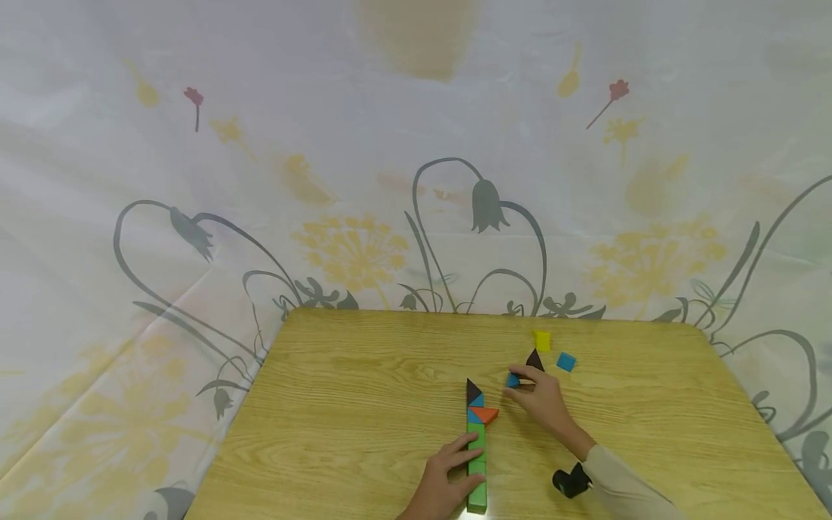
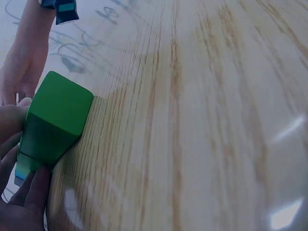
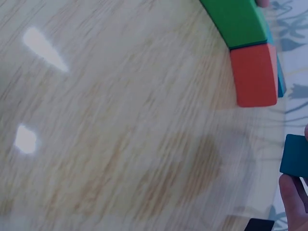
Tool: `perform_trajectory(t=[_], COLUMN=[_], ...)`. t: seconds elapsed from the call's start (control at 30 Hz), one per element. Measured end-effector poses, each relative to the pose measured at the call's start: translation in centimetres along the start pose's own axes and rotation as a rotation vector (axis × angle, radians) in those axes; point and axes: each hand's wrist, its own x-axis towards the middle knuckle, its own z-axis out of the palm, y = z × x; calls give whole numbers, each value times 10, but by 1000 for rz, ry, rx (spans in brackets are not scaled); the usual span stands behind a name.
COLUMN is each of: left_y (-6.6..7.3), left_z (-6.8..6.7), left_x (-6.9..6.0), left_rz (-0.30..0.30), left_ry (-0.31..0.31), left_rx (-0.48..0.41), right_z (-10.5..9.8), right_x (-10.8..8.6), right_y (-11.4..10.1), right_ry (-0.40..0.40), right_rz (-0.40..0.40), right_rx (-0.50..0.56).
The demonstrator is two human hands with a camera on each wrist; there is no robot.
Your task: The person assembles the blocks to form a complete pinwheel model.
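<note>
A row of blocks runs away from me: green blocks [image 1: 477, 497] at the near end, then small blue triangular pieces [image 1: 477, 399] and a dark triangular block [image 1: 473, 392] at the tip. An orange triangular block [image 1: 487, 414] juts out on the right side; it looks red in the right wrist view. My left hand [image 1: 445, 473] rests its outstretched fingers and thumb on the green blocks. Just right of the row's far end, my right hand [image 1: 538, 397] pinches a small blue block [image 3: 294, 156] between thumb and fingers. Part of that block is hidden by the fingertips.
Beyond the right hand lie another dark triangular block [image 1: 535, 359], a blue block [image 1: 566, 362] and a yellow block [image 1: 542, 341]. A black device [image 1: 572, 480] sits by the right cuff. The wooden table [image 1: 364, 404] ends at a flower-patterned curtain [image 1: 364, 144].
</note>
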Motion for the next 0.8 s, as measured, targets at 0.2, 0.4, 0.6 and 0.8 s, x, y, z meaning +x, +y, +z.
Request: perform_trajectory(t=[0.2,0.4,0.6,0.8], left_y=[-2,-4,-1,-1], left_z=[0,-1,-1,0], left_x=[1,2,2,0], left_rz=[-29,-35,-3,23], left_ry=[-12,-11,-4,14], left_rx=[-20,-19,-17,-5], right_z=[7,13,19,36], right_x=[8,14,17,19], right_y=[5,-28,-55,-38], right_ry=[-17,-36,-91,-93], right_rz=[-52,-72,-3,34], right_rx=[-26,-10,29,51])
